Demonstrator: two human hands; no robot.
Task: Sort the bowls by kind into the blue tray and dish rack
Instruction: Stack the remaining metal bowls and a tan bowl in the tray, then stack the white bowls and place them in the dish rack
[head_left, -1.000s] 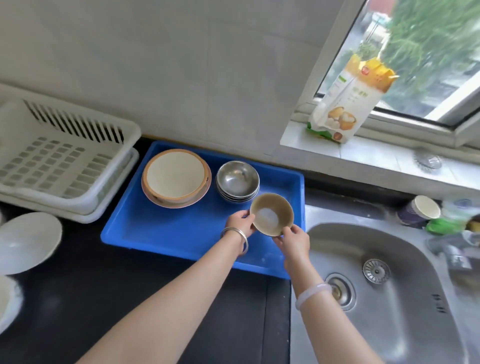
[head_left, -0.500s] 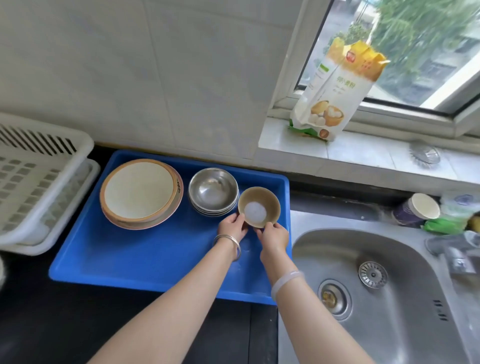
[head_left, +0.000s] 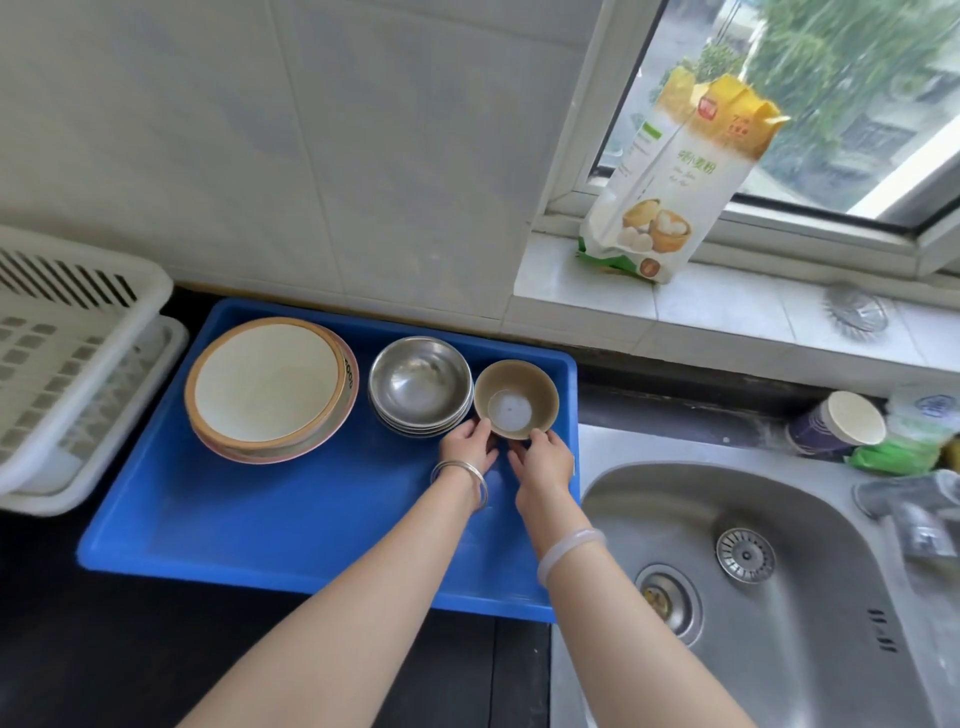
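A small tan bowl with a pale bottom sits in the back right corner of the blue tray. My left hand and my right hand both hold its near rim. Just left of it stands a stack of steel bowls, touching or nearly touching it. Farther left in the tray is a stack of wide cream bowls with tan and pink rims. The white dish rack stands at the left edge, with nothing visible in it.
A steel sink lies right of the tray, its tap at the far right. A flour bag stands on the window sill. A paper cup and a green packet lie behind the sink. Dark counter runs along the front.
Both hands carried the tan bowl back toward the wall and set it down beside the steel bowls. The view shifted right, so the plates on the left counter left the frame.
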